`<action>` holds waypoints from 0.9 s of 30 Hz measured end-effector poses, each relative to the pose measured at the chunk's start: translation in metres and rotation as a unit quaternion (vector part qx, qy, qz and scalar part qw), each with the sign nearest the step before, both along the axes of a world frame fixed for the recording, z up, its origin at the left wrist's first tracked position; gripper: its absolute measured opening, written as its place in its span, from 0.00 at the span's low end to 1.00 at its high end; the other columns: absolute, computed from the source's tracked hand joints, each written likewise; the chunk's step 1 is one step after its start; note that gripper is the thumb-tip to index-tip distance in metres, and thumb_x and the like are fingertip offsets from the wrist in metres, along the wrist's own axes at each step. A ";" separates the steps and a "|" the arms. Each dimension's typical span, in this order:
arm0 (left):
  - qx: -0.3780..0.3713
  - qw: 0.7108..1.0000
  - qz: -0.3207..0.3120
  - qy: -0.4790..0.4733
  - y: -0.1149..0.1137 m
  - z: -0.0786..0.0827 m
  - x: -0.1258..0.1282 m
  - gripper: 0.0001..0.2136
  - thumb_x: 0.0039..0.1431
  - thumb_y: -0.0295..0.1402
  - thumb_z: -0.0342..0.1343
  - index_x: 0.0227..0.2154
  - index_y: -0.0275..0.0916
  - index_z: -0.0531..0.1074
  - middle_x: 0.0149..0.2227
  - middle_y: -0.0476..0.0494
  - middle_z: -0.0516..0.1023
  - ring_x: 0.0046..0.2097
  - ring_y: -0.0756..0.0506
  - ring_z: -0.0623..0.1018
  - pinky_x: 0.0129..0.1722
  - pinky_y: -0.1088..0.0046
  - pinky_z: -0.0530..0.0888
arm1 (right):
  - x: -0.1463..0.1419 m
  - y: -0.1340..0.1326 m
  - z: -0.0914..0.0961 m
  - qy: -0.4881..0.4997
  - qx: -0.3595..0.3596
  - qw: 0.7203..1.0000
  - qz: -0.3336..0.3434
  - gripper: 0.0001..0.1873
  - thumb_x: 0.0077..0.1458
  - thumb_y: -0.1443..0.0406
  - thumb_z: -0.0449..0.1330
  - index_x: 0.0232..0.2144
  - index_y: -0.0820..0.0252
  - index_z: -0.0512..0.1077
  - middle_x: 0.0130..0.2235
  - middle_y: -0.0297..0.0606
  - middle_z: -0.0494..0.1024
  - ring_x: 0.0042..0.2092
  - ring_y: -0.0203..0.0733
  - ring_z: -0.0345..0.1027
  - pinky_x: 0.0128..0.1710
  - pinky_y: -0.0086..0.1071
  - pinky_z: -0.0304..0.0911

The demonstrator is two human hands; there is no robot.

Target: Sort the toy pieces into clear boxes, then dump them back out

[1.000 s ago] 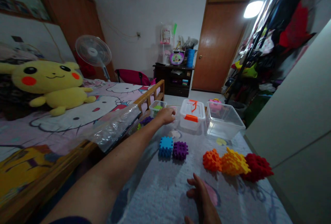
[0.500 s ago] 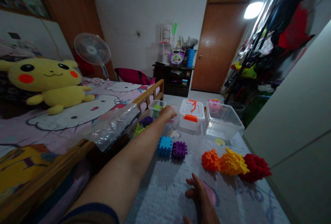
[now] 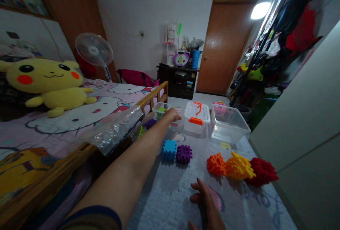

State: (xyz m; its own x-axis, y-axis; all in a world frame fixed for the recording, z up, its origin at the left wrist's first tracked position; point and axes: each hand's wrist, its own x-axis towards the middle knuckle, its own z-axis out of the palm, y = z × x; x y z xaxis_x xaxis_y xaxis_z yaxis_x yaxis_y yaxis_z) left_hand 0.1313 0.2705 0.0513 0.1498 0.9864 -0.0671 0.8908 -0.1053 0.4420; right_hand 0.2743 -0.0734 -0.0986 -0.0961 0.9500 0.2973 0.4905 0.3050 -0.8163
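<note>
My left arm stretches far across the cloth-covered table (image 3: 239, 212). My left hand (image 3: 174, 115) is at a low clear container (image 3: 179, 124) with something pink in it. Its fingers look curled; what they hold, if anything, is hidden. Near the front, my right hand (image 3: 204, 201) hovers or rests with fingers apart, holding nothing. A blue block cube (image 3: 169, 150) and a purple block cube (image 3: 184, 154) sit side by side beyond it. To the right stand an orange block shape (image 3: 216, 164), a yellow one (image 3: 240, 166) and a dark red one (image 3: 262, 172).
A lidded clear box (image 3: 197, 118) with orange clips stands beside an open clear bin (image 3: 230, 125). Left of my arm are a small tub (image 3: 160, 109) with green pieces, purple pieces (image 3: 149, 123) and a plastic bag (image 3: 114, 129). A wooden bed rail (image 3: 152, 97) borders the left.
My left forearm has shifted very slightly, with the hand still at the clear container. My right hand and the blocks stay put.
</note>
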 end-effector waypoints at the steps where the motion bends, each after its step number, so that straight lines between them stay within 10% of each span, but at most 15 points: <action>1: 0.003 1.000 0.008 0.003 0.000 0.001 0.000 0.15 0.63 0.38 0.57 0.49 0.37 0.70 0.50 0.41 0.74 0.48 0.42 0.76 0.46 0.59 0.75 | 0.000 0.000 0.001 -0.001 0.001 1.000 -0.001 0.57 0.36 0.74 0.59 0.67 0.46 0.40 0.57 0.46 0.68 0.46 0.49 0.72 0.52 0.44 0.65; 12: 0.073 0.992 0.070 -0.076 -0.004 0.003 -0.011 0.13 0.52 0.40 0.57 0.23 0.35 0.78 0.25 0.43 0.78 0.34 0.44 0.79 0.30 0.74 0.67 | -0.004 -0.002 0.002 0.017 0.007 1.000 -0.011 0.55 0.37 0.75 0.57 0.66 0.46 0.43 0.57 0.46 0.69 0.48 0.51 0.72 0.53 0.44 0.64; 27: 0.073 0.979 0.110 -0.156 -0.022 0.014 -0.019 0.12 0.44 0.38 0.64 0.16 0.36 0.71 0.24 0.42 0.75 0.34 0.41 0.77 0.32 0.69 0.71 | 0.000 -0.003 0.007 0.038 -0.017 0.999 0.017 0.48 0.47 0.70 0.57 0.68 0.53 0.43 0.60 0.50 0.65 0.52 0.49 0.69 0.56 0.46 0.62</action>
State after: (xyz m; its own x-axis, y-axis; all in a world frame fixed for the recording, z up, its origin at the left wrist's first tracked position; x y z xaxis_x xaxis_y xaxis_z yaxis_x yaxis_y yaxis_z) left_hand 0.1120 0.2482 0.0657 -0.0770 0.9928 0.0918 0.7225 -0.0079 0.6914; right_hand 0.2745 -0.0762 -0.0915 -0.1069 0.9564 0.2717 0.4159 0.2912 -0.8615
